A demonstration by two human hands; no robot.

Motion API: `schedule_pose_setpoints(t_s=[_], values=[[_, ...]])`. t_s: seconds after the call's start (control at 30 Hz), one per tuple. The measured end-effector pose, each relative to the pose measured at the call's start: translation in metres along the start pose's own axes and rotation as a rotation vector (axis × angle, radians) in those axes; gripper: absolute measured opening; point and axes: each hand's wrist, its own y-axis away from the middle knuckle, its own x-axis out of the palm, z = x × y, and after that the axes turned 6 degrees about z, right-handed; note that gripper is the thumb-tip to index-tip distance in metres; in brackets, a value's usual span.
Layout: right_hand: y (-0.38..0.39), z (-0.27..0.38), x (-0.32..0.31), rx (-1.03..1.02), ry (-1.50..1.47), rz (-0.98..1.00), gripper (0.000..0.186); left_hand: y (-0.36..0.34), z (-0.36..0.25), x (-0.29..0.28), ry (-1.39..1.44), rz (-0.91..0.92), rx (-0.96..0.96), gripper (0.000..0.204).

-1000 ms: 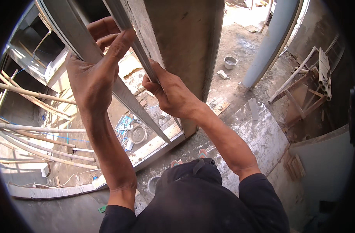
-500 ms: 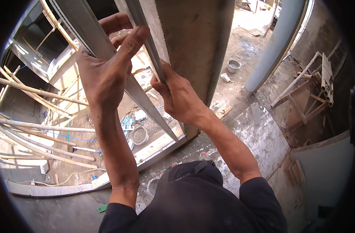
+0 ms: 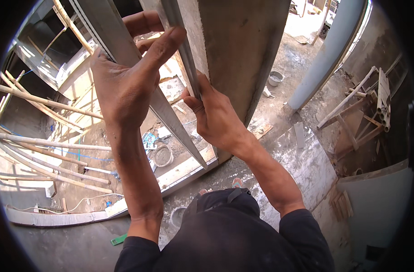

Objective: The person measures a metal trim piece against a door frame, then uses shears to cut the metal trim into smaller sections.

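Observation:
A narrow grey strip (image 3: 185, 50), seemingly metal, stands nearly upright in front of me. My right hand (image 3: 218, 113) is closed round its lower part, thumb on the near side. Higher up, my left hand (image 3: 130, 90) straddles a wider grey frame bar (image 3: 173, 120), with fingers behind it and the thumb in front. The left thumb tip presses on the strip, and the fingers reach its left edge; their tips are partly hidden. Just right of the strip rises a broad brown-grey pillar face (image 3: 243, 54).
Below the bar runs a pale sill (image 3: 189, 170). Beyond it are a bucket of grey mix (image 3: 162, 155) and several bamboo poles (image 3: 48, 143). To the right stand a blue-grey column (image 3: 327, 54), another bucket (image 3: 275, 78) and a wooden trestle (image 3: 359, 118). A green object (image 3: 118, 240) lies at lower left.
The hands, strip and pillar sit slightly further right in the picture, and the background has shifted a little too. Both hands keep their grip.

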Motion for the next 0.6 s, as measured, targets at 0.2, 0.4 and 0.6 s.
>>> schedule_pose_setpoints(t_s=[0.2,0.4,0.6], values=[[0.004,-0.005,0.002,0.048,0.044,0.013,0.059,-0.002,0.004,-0.002,0.052,0.043,-0.015,0.046],[0.004,-0.003,0.001,-0.038,0.165,-0.015,0.075,-0.002,0.003,-0.002,0.182,0.089,-0.026,0.039],[0.055,0.023,0.005,0.013,0.349,-0.141,0.059,0.02,0.009,-0.001,0.146,0.103,-0.083,0.033]])
